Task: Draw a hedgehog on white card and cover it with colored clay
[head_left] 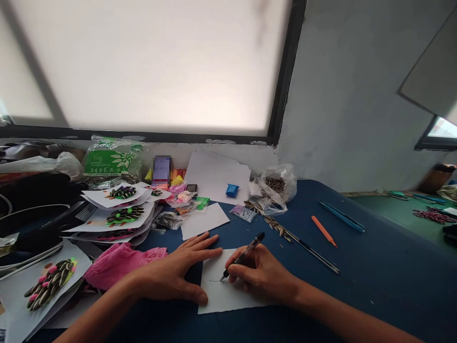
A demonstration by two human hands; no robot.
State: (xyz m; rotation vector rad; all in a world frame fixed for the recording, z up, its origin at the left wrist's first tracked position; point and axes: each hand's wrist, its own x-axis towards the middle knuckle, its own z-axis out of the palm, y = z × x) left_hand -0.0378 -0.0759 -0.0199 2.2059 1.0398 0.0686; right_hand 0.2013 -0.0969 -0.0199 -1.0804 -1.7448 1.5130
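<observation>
A small white sheet of paper (224,300) lies on the dark blue tabletop, with a short curved line drawn near its left middle. My right hand (259,271) is closed round a black pen (250,247), whose tip touches the paper at the end of that line. At the sheet's left edge, my left hand (182,269) lies flat with fingers spread, the thumb by the lower left and the fingertips by the top left corner. Left of this hand sits a crumpled pink cloth (121,264).
Stacked cards with sunflower-seed designs (124,214) stand at left, another card (53,281) nearer me. Blank paper (203,221), small clay packets (185,195) and a seed bag (276,183) lie behind. Tweezers (314,252), an orange marker (324,232) and a blue pen (342,217) are at right.
</observation>
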